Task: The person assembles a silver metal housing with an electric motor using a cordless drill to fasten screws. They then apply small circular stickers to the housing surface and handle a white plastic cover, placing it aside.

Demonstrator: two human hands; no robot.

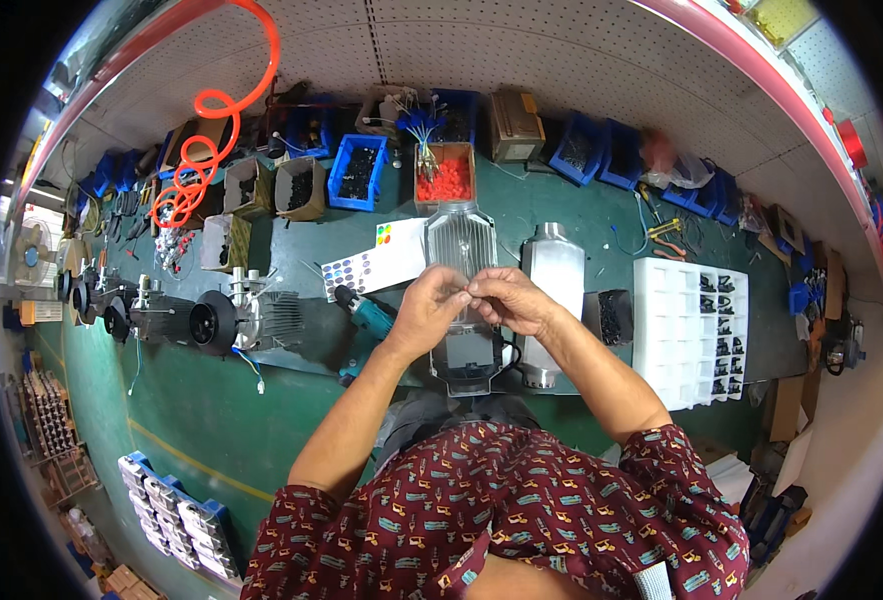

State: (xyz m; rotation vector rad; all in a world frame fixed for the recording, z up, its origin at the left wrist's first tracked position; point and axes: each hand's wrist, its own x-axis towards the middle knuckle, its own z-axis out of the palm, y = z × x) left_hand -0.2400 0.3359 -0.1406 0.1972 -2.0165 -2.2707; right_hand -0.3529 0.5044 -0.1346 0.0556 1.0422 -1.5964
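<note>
My left hand (431,308) and my right hand (509,300) meet fingertip to fingertip over a finned silver metal housing (461,240) that lies lengthwise on the green bench. Both hands pinch something very small between them; it is too small to make out. Below the hands the housing ends in a dark grey block (466,362) at the bench's near edge. A second silver housing (553,268) lies just right of my right hand. A teal power screwdriver (366,315) rests left of my left hand.
A white compartment tray (686,335) with black parts sits at the right. Blue and cardboard bins (358,172) line the back, one holding red parts (444,182). Assembled black-and-silver units (226,318) lie at left. An orange coiled hose (196,150) hangs at the upper left.
</note>
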